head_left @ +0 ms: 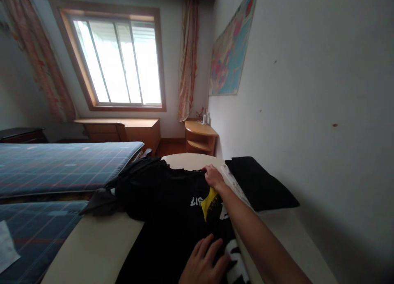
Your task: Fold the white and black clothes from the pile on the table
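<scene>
A black T-shirt (172, 198) with white lettering and a yellow patch lies across the pale table, its collar towards the far edge. My right hand (214, 178) reaches over the print to the far edge beside the collar, its fingers closed on the fabric. Nearer to me, my left hand (205, 262) rests on the lower part of the shirt, fingers apart and holding nothing. Part of the shirt's right side is covered by my right forearm. At the left, a bunched dark garment (132, 185) adjoins the shirt; where one ends is hard to make out.
Folded black cloth (260, 183) lies at the right by the wall, over something white and thin (235, 183). The table (98, 239) has a rounded edge. Plaid mattresses (70, 165) stand close on the left. A corner shelf (201, 130) and a desk (141, 128) are behind.
</scene>
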Tool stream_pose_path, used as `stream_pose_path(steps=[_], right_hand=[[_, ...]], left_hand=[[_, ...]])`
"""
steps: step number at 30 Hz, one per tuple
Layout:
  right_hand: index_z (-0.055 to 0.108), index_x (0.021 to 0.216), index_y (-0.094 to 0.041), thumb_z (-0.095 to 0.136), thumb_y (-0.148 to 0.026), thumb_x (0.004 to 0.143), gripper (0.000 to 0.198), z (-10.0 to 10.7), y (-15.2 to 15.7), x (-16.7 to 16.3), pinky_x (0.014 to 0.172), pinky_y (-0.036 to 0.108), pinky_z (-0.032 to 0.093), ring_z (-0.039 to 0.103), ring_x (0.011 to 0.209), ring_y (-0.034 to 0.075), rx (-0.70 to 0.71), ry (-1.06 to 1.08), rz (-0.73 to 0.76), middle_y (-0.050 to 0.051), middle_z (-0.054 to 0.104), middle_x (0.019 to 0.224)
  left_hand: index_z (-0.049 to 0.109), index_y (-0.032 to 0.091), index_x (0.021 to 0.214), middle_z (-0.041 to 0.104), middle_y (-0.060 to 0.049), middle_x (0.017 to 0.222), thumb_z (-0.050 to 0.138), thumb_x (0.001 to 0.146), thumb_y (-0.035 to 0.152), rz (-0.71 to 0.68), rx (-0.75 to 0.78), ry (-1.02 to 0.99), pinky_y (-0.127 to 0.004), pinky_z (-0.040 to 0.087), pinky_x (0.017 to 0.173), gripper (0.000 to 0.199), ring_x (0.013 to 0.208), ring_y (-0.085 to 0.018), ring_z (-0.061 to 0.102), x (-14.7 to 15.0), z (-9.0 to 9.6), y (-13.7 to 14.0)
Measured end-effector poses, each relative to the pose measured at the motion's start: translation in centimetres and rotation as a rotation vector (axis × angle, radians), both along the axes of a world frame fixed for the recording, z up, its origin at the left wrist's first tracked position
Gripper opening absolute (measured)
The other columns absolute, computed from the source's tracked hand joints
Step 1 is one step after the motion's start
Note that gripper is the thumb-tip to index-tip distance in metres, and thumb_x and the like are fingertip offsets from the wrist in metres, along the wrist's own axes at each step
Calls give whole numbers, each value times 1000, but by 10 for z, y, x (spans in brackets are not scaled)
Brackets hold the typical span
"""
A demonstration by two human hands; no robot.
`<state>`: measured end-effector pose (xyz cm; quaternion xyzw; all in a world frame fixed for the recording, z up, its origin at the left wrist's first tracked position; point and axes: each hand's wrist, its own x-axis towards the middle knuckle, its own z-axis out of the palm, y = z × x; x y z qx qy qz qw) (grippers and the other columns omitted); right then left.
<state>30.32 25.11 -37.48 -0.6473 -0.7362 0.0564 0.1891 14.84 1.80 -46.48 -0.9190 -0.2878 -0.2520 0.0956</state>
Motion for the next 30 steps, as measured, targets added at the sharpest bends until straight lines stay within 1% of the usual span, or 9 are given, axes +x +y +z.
stream_pose_path(steps=[2,4,8,12,16,20,25,27,30], right_hand=[[57,134,-19,41,-14,92,46,-5,-6,4,106,27,34,51,127,19,-22,-16,27,9,57,139],[46,144,-14,42,-22,95,50,-12,-12,8,110,29,31,44,135,21,-60,-34,39,13,49,148],[40,148,-10,46,-40,97,59,-24,-20,12,112,35,28,35,143,25,-113,-66,19,15,40,155],[44,144,-11,48,-39,96,55,-22,-26,6,108,35,32,45,133,26,-20,-71,-98,17,49,146],[61,120,-15,54,-34,93,34,-14,-26,-4,100,40,37,52,122,30,65,-75,-224,17,62,127],[65,105,-15,46,-32,98,26,-9,-19,-7,89,36,42,59,110,28,85,-55,-292,14,68,110],[63,109,-17,39,-29,101,28,-11,-17,-3,78,30,43,64,96,21,86,-34,-302,11,70,103],[60,118,-18,40,-27,101,28,-10,-19,-3,80,30,42,63,99,21,108,-46,-281,11,68,111],[58,126,-23,45,-37,100,32,-7,-23,-5,89,32,40,56,111,23,162,-82,-201,11,61,125]], left_hand=[[54,28,133,56,-8,141,64,85,56,45,-75,-23,-43,53,97,56,128,-33,53,0,2,-2],[52,27,136,50,-11,148,66,83,55,84,-142,-22,-50,49,101,61,134,-38,46,1,4,-3],[47,28,141,42,-12,154,68,81,48,88,-235,16,-56,43,105,66,141,-40,37,2,6,-6],[48,29,141,42,-11,155,69,80,47,94,-270,33,-56,42,107,66,142,-40,35,1,8,-7],[48,28,141,43,-11,154,67,82,50,78,-285,42,-57,42,106,66,141,-40,36,1,8,-6],[46,29,143,42,-10,155,66,83,54,78,-298,42,-58,42,106,67,142,-41,35,1,6,-4],[44,32,144,40,-9,156,67,83,52,84,-330,55,-57,41,108,67,142,-40,36,0,7,-5],[44,32,144,39,-9,156,67,83,52,83,-330,53,-58,42,107,68,141,-41,36,0,7,-5],[45,32,144,40,-10,156,67,83,52,83,-319,51,-59,43,106,67,141,-42,37,0,6,-4]])
